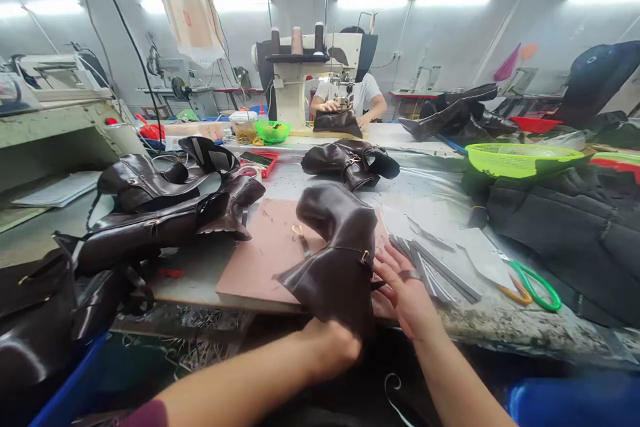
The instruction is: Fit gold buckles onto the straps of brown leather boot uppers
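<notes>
A dark brown leather boot upper (345, 240) lies over the pink work board (250, 247) in front of me, its shaft edge toward my body. A thin strap with a small metal buckle crosses it. My left hand (333, 345) is closed on the near edge of the shaft; its fingers are hidden by the leather and the hand is slightly blurred. Along the upper's right side, my right hand (403, 287) has its fingers stretched out, close to the buckle and strap end. A ring shows on one finger.
More boot uppers (150, 227) are piled at left, and another upper (350, 161) lies behind. Grey strips (430, 267) and green-and-orange-handled scissors (537, 285) are at right, near dark material (555, 233). Across the table, a person works at a sewing machine (300, 80).
</notes>
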Demonstrator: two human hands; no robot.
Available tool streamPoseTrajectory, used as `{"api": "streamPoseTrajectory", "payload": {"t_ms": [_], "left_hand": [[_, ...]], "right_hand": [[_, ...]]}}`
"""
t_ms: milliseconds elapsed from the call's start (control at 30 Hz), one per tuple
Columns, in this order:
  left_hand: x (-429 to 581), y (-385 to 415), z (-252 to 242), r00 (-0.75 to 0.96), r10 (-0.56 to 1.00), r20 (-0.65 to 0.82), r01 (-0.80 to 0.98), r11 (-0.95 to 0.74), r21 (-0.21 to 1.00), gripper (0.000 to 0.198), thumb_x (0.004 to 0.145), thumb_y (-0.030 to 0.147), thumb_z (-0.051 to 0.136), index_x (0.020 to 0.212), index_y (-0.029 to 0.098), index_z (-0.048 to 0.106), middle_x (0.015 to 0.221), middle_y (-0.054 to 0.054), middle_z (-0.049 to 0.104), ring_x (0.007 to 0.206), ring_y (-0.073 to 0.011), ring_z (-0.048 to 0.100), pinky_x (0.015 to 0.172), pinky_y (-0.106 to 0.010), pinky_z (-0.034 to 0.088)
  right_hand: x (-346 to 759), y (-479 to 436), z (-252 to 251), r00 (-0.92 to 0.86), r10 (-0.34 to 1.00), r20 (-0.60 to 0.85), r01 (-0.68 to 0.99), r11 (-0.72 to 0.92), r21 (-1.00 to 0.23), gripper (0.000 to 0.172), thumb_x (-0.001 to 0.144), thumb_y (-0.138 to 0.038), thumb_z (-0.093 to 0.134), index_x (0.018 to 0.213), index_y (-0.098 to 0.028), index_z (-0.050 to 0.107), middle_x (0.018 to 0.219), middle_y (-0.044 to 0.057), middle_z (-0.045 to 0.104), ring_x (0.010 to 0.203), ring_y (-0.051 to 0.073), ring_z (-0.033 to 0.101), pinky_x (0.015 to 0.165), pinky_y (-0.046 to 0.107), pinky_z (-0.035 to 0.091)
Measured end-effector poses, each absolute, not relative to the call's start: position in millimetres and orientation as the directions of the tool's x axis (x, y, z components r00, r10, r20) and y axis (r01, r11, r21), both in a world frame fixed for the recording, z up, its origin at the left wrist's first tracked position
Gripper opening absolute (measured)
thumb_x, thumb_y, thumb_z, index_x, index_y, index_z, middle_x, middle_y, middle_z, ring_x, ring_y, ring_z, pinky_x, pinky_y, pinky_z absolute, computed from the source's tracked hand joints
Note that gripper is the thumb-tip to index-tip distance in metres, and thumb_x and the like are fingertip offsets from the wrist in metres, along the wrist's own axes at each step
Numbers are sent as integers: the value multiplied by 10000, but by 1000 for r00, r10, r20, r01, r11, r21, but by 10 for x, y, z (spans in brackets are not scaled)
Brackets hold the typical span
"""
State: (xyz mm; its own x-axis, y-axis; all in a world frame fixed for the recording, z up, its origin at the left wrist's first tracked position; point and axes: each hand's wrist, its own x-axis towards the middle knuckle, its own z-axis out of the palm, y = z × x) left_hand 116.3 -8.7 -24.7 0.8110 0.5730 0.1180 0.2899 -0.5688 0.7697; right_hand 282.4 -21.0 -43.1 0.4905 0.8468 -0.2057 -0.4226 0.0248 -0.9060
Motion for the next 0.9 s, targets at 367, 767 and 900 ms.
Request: {"api": "streamPoseTrajectory", "payload": {"t_ms": [367,767,900], "left_hand": [[389,455,-226,184,889,-418,-49,433,900,199,628,174,636,819,137,679,662,-51,666,648,-226,619,600,-318,488],[757,418,-83,48,992,-118,-464,127,877,288,554,165,518,829,137,597,823,-47,643,778,-163,593,715,-246,461],[897,243,-121,232,897,-375,-422,440,792,199,747,307,452,741,136,552,788,-51,641,532,-121,575,555,-250,460]], "right_hand": [[3134,-242,-82,791,612,18,-266,370,-890,352,635,-503,688,628,-168,582,379,-105,415,378,48,384,575,257,461],[3275,-395,9,731,671,122,-100,283,-954,232,611,-309,679,793,-167,672,703,-4,566,656,125,480,593,256,375],[3263,-428,11,849,431,306,150,360,-921,230,591,-287,753,721,-192,591,620,-48,523,564,107,457,562,253,364]]}}
